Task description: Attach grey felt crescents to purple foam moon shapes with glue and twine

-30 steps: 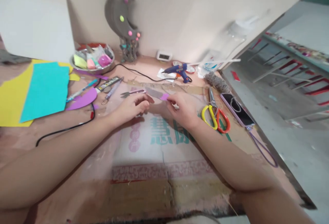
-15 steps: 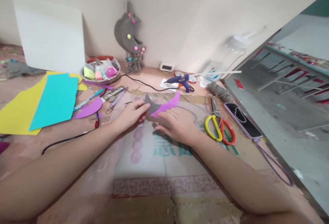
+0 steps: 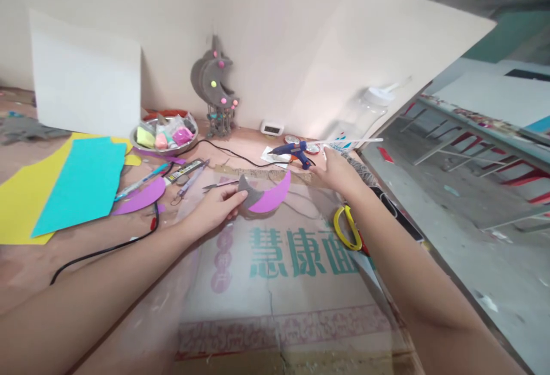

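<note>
My left hand (image 3: 223,206) pinches the left tip of a crescent-shaped cutout, its left part grey (image 3: 250,194) and its right part purple (image 3: 275,196). The cutout is held just over the printed cardboard. My right hand (image 3: 339,173) is stretched out beside the handle of a blue glue gun (image 3: 296,149), fingers apart and nothing seen in them. A white stick runs out of the back of the glue gun. Scissors with a yellow handle (image 3: 347,229) lie under my right forearm, which hides part of them.
Yellow (image 3: 26,191) and turquoise sheets (image 3: 81,183) lie at left, near a metal bowl (image 3: 140,144) of clay packets. Pens and a purple offcut (image 3: 144,197) are close by. A decorated grey moon (image 3: 211,82) hangs at the wall. A phone (image 3: 399,214) and a clear bottle (image 3: 369,114) are right.
My right hand has let go of the crescent and moved right and away from me to the glue gun. My left hand keeps its hold. The view has tilted slightly upward.
</note>
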{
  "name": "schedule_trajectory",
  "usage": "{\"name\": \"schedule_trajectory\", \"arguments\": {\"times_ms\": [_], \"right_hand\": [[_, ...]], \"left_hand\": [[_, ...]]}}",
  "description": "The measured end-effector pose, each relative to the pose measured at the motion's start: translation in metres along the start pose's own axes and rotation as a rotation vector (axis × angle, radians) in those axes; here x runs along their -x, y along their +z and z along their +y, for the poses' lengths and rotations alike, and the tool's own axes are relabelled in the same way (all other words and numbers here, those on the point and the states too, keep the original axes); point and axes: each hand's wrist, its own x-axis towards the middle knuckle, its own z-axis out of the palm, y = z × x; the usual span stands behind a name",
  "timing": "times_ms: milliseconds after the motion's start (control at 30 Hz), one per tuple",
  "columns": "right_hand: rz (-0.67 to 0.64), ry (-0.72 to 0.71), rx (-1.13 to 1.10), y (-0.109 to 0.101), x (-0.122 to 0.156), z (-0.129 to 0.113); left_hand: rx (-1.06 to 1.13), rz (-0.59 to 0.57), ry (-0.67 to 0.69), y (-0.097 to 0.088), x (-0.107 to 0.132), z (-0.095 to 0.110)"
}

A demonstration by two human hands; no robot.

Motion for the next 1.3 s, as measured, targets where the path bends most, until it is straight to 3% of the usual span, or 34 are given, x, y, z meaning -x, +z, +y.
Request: {"name": "schedule_trajectory", "arguments": {"times_ms": [167,433,600,733,833,1000,1167,1300], "right_hand": [[-0.136,0.038,-0.121,0.027,-0.030,-0.010],[-0.049,0.031,-0.270,0.057,-0.033,-0.024],[0.036,0.065,-0.340,0.054,-0.033,-0.022],[0.097,0.080,-0.417,0.034,-0.032,-0.027],[0.148,0.080,-0.551,0.013,-0.015,-0.039],[0.220,-0.020,-0.854,-0.009,0.043,-0.063],[0.015,0.035,-0.800,0.001,0.091,-0.067],[-0.153,-0.121,-0.720,0.013,0.104,-0.061]], "left_hand": [[-0.037,-0.025,0.003,-0.002,-0.002,-0.004],[-0.075,-0.056,0.006,-0.002,-0.001,-0.005],[-0.067,-0.051,-0.009,-0.001,-0.002,-0.004],[-0.061,-0.024,-0.009,-0.001,-0.001,-0.005],[-0.085,0.021,0.028,-0.001,0.000,-0.003],[-0.083,0.103,0.053,-0.003,0.001,0.000],[0.040,0.139,-0.020,-0.005,-0.004,-0.001],[0.101,0.141,-0.016,-0.006,-0.006,-0.002]]}}
